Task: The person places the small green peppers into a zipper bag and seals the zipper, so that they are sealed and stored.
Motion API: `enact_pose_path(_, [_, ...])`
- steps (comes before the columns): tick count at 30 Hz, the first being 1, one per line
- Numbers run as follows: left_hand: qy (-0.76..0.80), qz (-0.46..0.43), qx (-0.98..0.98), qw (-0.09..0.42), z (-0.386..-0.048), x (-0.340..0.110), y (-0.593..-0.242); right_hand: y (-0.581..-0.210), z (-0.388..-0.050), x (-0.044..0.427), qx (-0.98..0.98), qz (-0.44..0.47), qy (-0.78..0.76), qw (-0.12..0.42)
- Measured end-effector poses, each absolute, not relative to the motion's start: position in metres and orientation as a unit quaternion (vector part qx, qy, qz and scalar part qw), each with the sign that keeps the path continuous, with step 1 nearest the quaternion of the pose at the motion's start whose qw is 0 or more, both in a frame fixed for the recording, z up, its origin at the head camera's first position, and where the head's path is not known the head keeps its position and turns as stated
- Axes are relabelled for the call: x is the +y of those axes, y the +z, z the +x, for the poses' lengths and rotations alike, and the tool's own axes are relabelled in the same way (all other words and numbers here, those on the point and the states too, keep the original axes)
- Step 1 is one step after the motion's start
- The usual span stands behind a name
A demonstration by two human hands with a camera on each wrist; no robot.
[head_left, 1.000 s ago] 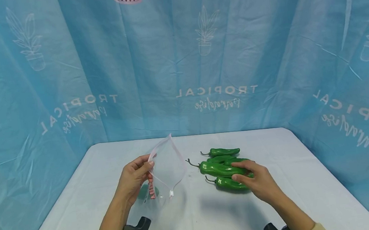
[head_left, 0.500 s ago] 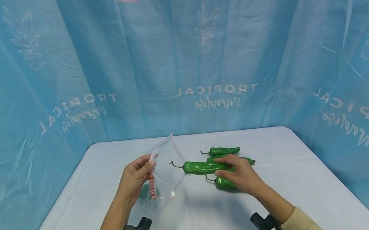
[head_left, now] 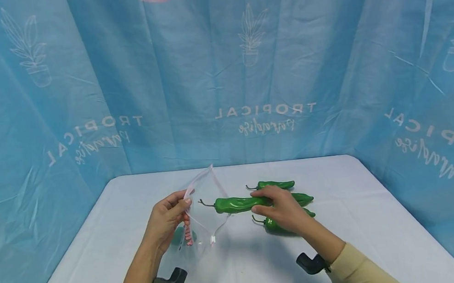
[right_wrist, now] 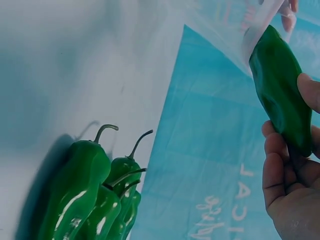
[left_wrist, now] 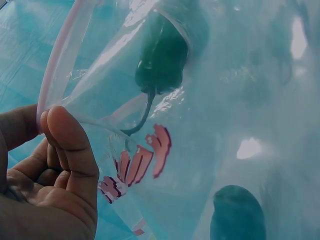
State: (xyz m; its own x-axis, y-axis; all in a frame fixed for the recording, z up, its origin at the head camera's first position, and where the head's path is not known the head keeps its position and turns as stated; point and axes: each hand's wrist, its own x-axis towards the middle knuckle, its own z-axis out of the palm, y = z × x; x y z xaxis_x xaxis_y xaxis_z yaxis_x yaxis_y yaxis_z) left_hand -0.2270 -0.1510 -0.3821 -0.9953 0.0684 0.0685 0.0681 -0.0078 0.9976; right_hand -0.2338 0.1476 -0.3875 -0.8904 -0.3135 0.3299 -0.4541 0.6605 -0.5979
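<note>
My left hand [head_left: 165, 222] pinches the pink-edged rim of a clear zip bag [head_left: 207, 219], whose mouth gapes to the right. A long green chili pepper [head_left: 235, 204] lies level in the grip of my right hand [head_left: 284, 211], held near its tip. Its stem end is at the bag's mouth; in the left wrist view the pepper's stem and shoulder [left_wrist: 162, 60] show through or within the film. Pink printed marks [left_wrist: 137, 165] run along the bag near my left fingers. Under my right hand, several more green peppers [right_wrist: 75, 185] lie together, partly hidden in the head view.
A white-covered table [head_left: 241, 273] is bordered by blue printed curtains [head_left: 221, 91] at the back and sides. Near the bag's lower left shows a dark green rounded patch [head_left: 176, 236]; I cannot tell whether it is print or an object.
My right hand has lifted a pepper off the pile and carried it left to the bag's mouth. The left hand and bag have hardly moved.
</note>
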Motion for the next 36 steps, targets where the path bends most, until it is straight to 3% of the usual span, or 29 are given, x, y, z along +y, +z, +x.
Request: enact_pose_path(36, [0.705,0.045,0.708,0.004,-0.226,-0.147,-0.381,-0.382,-0.255,0.102,-0.923,0.253,0.282,0.068])
